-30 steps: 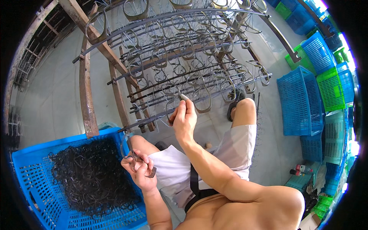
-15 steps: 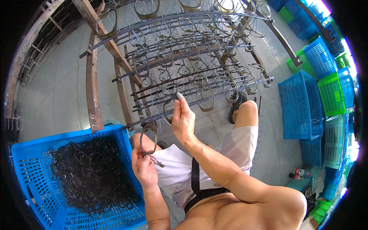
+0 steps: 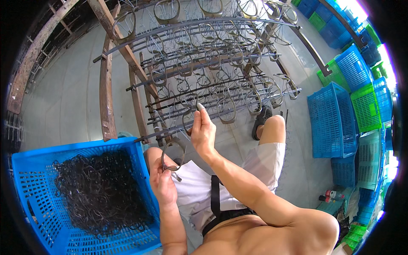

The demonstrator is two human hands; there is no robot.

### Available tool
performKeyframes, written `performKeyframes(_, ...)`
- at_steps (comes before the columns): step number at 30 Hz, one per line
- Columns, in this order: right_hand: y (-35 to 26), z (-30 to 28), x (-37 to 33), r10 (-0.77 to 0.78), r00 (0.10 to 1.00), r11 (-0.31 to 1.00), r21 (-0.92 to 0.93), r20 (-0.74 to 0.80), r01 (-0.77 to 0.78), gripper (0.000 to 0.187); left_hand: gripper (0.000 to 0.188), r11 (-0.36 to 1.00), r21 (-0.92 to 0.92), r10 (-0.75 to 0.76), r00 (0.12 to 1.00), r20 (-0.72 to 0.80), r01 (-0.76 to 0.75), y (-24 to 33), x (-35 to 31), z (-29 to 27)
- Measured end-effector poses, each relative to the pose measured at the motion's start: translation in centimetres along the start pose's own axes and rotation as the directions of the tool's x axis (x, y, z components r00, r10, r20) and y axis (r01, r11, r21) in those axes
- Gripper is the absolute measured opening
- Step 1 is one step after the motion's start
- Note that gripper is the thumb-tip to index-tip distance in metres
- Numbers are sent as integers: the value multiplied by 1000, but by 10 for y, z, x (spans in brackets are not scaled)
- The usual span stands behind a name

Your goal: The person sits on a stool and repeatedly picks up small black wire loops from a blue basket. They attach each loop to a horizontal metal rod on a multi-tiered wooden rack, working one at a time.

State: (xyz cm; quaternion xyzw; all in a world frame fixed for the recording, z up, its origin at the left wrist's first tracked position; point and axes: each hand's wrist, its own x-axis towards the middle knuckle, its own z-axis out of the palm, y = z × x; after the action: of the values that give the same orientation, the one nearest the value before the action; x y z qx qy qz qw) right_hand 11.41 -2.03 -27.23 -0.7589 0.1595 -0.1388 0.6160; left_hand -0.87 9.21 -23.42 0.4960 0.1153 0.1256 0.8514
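Observation:
My left hand [image 3: 165, 189] is closed on a grey-brown, ring-shaped piece [image 3: 183, 157], thicker along its lower part, with a short end sticking out below. It is held upright above my left knee. In front of the rack's lowest bar, my right hand [image 3: 203, 134] is raised with its fingers drawn together. A grey cover [image 3: 199, 106] sits on one of its fingertips. Beside those fingers a similar ring-shaped piece [image 3: 187, 122] hangs at the rack [image 3: 204, 112]; whether they grip anything is hidden. Several more such pieces hang in rows on the rack's wire prongs.
At my left stands a blue plastic basket [image 3: 21, 170] with a tangled heap of dark, thin strips [image 3: 102, 193]. Wooden posts [image 3: 107, 93] carry the rack's bars. Blue and green crates [image 3: 327, 123] are stacked along the right, with a bottle [image 3: 335, 195] near them.
The ring-shaped piece in my left hand has moved slightly right and turned to show its opening more. My right hand has hardly moved.

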Motion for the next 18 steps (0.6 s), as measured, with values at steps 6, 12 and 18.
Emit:
performKeyframes(6, -1, -2, 2, -51, 998, 996, -69, 33, 53, 35, 38, 1000, 8, 20, 997, 80, -20, -7, 1, 0)
performKeyframes(12, 0, -3, -2, 63, 998, 987, 148, 24, -66, 32, 38, 1000, 24, -11, 999, 41, 10, -8, -2, 1)
performKeyframes(18, -7, -4, -7, 105, 993, 980, 162, 54, -113, 37, 37, 999, 45, -10, 1000, 18, 9, -9, -4, -2)
